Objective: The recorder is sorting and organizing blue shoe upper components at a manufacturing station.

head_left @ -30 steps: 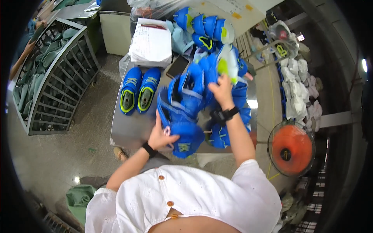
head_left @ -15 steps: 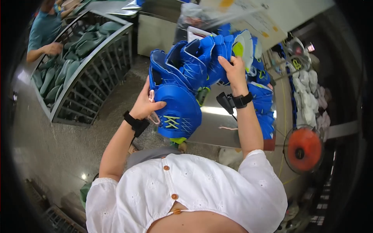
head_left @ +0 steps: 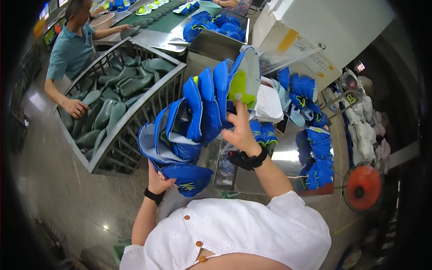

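Note:
Both my hands hold a long row of nested blue shoe uppers [head_left: 208,101], slanting from near left to far right. My left hand [head_left: 159,182] is closed on the near end, its thumb against the lowest upper, where yellow-green lacing shows. At the far end, my right hand [head_left: 241,131] grips the uppers from the right side. The last upper there shows its pale lining and a yellow-green patch. On the metal table [head_left: 288,168] behind my right wrist stand a pair of blue shoe uppers on dark green lasts [head_left: 265,135] and another bundle of blue uppers [head_left: 320,155].
To the left stands a grey barred cart [head_left: 135,144] full of dark green shoe lasts [head_left: 105,112]. A co-worker in a teal shirt [head_left: 67,56] reaches into it. White papers [head_left: 268,102] lie behind my right hand. An orange fan [head_left: 361,187] stands at the right.
The row of uppers has swung left and tilted, its near end lower and its far end turned toward me. Both hands moved with it. More of the cart, co-worker and far bench shows.

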A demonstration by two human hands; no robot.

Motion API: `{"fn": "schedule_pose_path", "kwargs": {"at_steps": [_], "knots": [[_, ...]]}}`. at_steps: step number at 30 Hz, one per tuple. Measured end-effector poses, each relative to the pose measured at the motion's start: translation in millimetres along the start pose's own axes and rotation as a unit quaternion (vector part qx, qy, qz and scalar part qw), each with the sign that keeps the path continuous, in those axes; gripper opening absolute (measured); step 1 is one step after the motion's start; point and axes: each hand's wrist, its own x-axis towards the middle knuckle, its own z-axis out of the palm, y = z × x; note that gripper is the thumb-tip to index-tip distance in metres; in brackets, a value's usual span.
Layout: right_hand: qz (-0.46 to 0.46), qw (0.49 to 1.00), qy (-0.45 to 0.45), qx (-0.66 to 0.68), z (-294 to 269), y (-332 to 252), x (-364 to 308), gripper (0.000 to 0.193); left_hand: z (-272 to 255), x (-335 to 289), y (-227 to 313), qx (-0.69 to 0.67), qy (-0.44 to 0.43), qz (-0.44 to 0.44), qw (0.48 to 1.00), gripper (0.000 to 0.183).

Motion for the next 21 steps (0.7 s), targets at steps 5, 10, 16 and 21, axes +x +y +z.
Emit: {"fn": "schedule_pose_path", "kwargs": {"at_steps": [5, 10, 16, 21], "knots": [[-0.017, 0.999, -0.017, -0.049, 20.9, -4.7, 37.5, 0.025, -17.7, 39.9, -6.1, -0.002, -0.018, -0.025, 1.000, 0.101], [-0.025, 0.996, 0.004, -0.082, 47.0, 31.0, 90.6, 0.021, -30.7, 111.9, -33.4, 0.027, -0.033, -0.038, 0.998, 0.095], [-0.001, 0.996, 0.034, -0.080, 54.1, 111.8, 159.7, 0.022, -11.4, 218.0, -48.9, -0.019, -0.054, -0.080, 0.995, 0.099], [0.023, 0.993, 0.057, -0.097, 47.4, 179.0, 204.5, 0.023, 28.8, 303.6, -52.1, 0.019, -0.044, -0.087, 0.995, 0.093]]}}
